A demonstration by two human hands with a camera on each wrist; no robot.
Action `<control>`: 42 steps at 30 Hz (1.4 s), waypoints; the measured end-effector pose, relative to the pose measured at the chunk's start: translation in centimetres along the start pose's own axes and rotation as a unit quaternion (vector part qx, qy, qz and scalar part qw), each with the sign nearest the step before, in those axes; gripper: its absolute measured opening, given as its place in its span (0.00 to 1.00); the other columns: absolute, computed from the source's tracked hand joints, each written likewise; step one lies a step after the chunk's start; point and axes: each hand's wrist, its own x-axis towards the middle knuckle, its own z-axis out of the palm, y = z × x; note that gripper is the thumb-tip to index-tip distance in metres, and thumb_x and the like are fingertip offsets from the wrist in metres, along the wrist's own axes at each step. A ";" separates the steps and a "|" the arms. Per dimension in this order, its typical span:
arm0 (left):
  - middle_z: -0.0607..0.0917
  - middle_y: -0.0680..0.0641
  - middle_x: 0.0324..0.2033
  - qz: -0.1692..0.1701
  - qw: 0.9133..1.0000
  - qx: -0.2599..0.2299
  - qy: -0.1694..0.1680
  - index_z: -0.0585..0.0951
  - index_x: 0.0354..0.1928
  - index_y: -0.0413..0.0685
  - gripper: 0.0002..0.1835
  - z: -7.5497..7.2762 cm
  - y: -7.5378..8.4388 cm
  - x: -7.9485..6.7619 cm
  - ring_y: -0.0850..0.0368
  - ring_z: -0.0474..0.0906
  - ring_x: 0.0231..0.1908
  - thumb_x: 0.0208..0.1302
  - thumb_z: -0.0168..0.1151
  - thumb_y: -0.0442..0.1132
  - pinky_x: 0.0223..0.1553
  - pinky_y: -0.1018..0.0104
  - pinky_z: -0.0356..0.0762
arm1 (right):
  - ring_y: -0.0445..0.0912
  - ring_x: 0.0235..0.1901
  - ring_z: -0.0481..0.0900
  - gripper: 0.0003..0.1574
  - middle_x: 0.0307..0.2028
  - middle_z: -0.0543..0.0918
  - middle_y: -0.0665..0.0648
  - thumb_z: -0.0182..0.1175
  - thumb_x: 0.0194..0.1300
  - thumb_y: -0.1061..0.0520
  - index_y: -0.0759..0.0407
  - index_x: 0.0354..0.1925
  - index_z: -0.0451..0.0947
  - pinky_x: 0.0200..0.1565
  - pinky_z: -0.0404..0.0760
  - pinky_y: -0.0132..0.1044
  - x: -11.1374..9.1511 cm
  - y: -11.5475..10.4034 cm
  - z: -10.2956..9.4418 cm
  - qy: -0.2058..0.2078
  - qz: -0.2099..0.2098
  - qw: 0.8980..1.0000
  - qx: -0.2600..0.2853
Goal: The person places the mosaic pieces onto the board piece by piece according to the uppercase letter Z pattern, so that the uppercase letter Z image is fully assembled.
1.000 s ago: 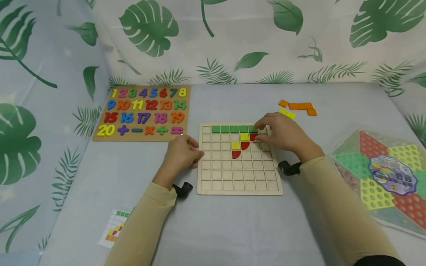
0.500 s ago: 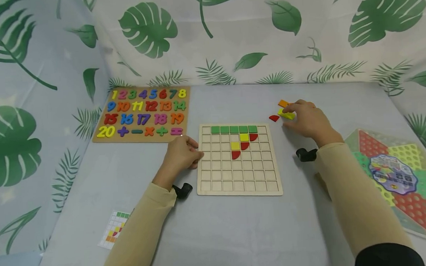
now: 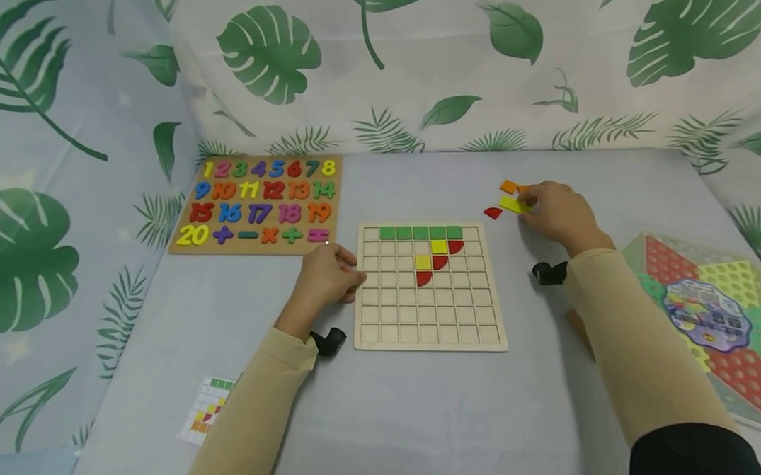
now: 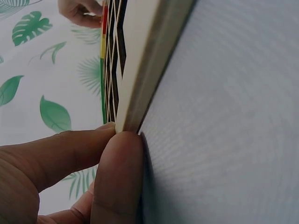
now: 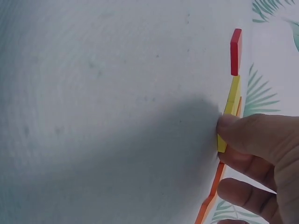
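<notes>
My left hand (image 3: 323, 275) pinches the left edge of a wooden grid board (image 3: 409, 314) between thumb and index finger, which the left wrist view shows close up. On the board lie a row of green square tiles (image 3: 421, 233), two yellow squares (image 3: 423, 262) and three red quarter-round tiles (image 3: 440, 262). Beyond the board's top right corner, my right hand (image 3: 561, 215) pinches a yellow tile (image 5: 222, 140) with its thumb on the near face. A loose red quarter-round tile (image 3: 493, 213) lies just left of the yellow ones. Orange tiles (image 3: 509, 186) sit behind, partly hidden by the fingers.
A number puzzle board (image 3: 254, 200) lies at the back left. A small pattern card (image 3: 204, 412) is partly covered by the left sleeve. At the right is a packaged, colourful star-shaped game board (image 3: 709, 315), overlapped by the right sleeve. Leaf-print cloth (image 3: 270, 51) hangs behind the table.
My right hand has moved right from the board's top right corner to the loose tiles, uncovering the loose red tile. The left hand keeps its place on the board's edge.
</notes>
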 end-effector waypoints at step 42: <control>0.84 0.44 0.34 -0.001 1.000 -0.011 -0.001 0.81 0.49 0.39 0.16 -0.2 0.2 -0.1 0.61 0.81 0.21 0.61 0.74 0.34 0.26 0.69 0.88 | 0.48 0.46 0.80 0.17 0.48 0.88 0.52 0.75 0.62 0.55 0.54 0.50 0.89 0.53 0.84 0.45 -5.5 -13.7 4.8 -0.046 -0.313 0.945 0.079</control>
